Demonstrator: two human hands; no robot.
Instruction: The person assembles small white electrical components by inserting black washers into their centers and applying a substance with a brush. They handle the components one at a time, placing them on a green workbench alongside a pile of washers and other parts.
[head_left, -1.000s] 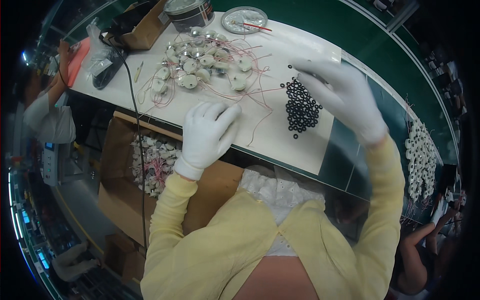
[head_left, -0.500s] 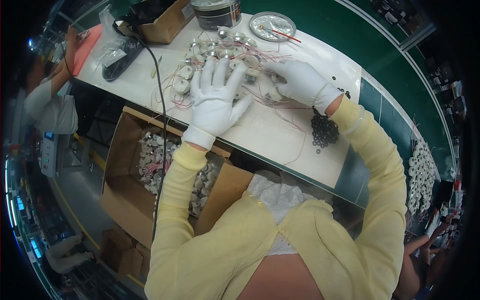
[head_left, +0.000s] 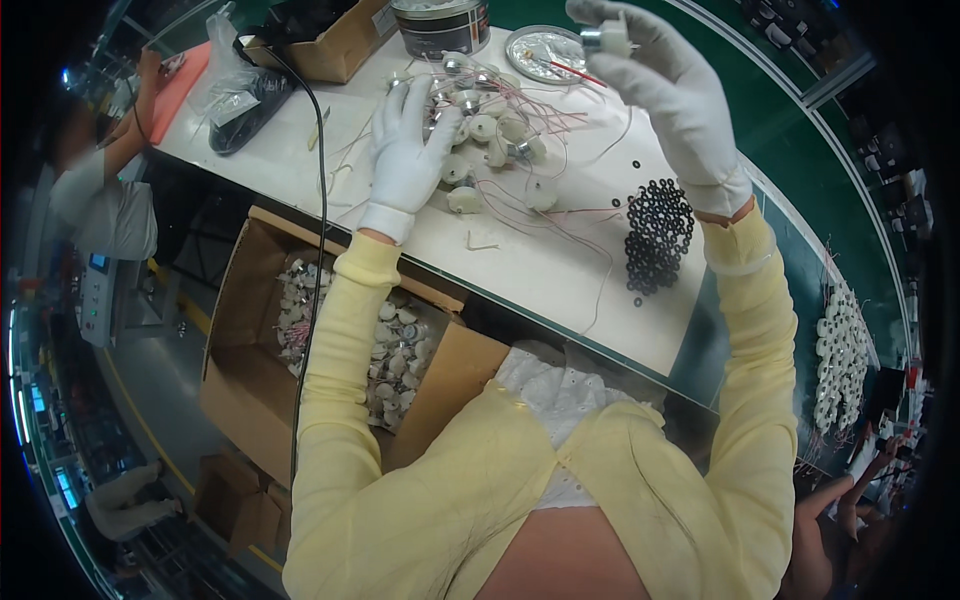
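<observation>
My right hand [head_left: 675,95], in a white glove, is raised above the right part of the white table. Its thumb and fingers are closed round a small wired motor [head_left: 607,40] with a shiny metal body and a white cap. A thin wire trails down from it. My left hand [head_left: 408,150], also gloved, lies with fingers stretched out at the left edge of a heap of similar motors [head_left: 466,101], touching it. Pink and white wires tangle through the heap. One loose motor [head_left: 541,194] lies nearer to me, apart from the heap.
Many black rings [head_left: 655,240] are spread at the table's right. Behind the heap stand a round metal dish [head_left: 520,42] with a red stick, a tub [head_left: 440,30] and a cardboard box [head_left: 345,50]. A black cable [head_left: 325,200] crosses the left. Below, an open carton [head_left: 250,350] holds more motors.
My right hand has risen from the heap, moving up and right with a motor in it. My left hand has shifted slightly left, and more of the heap and the black rings shows.
</observation>
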